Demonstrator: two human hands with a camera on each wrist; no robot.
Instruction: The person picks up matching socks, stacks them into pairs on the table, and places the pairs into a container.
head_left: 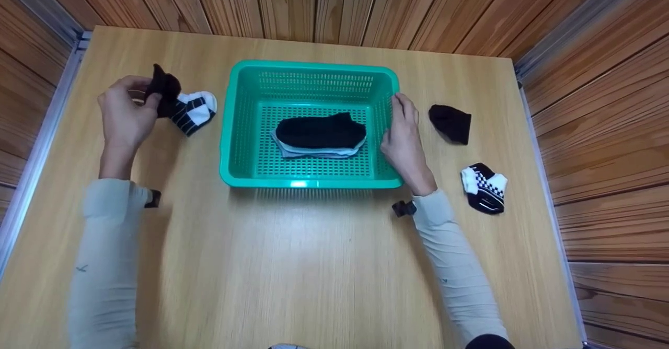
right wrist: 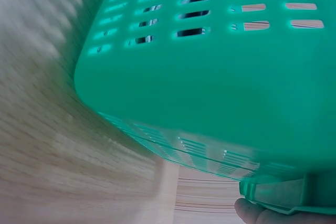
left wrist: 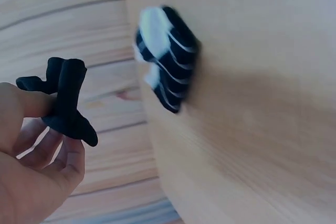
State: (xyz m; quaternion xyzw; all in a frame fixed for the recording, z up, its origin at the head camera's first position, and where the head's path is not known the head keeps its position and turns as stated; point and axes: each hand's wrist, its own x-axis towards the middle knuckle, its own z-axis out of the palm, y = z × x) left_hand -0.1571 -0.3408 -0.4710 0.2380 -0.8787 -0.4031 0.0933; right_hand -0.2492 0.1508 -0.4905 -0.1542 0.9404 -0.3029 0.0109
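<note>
On the left, my left hand (head_left: 128, 111) pinches a dark sock (head_left: 164, 89) between thumb and fingers, above the table. The left wrist view shows this bunched sock (left wrist: 68, 98) too. Just beyond it lies a black-and-white patterned sock (head_left: 194, 112). My right hand (head_left: 405, 142) grips the right rim of a green plastic basket (head_left: 313, 183); in the right wrist view its fingers (right wrist: 249, 212) curl under the rim, partly cut off by the frame. Inside the basket, a black sock (head_left: 319, 131) lies flat on top of light grey ones (head_left: 324, 154).
Right of the basket, a dark folded sock (head_left: 450, 123) and a black-and-white checkered pair of socks (head_left: 484, 188) lie on the wooden table (head_left: 292, 265). Plank walls (head_left: 339, 4) stand behind and at both sides. A small grey thing (head_left: 287, 346) peeks in at the bottom edge.
</note>
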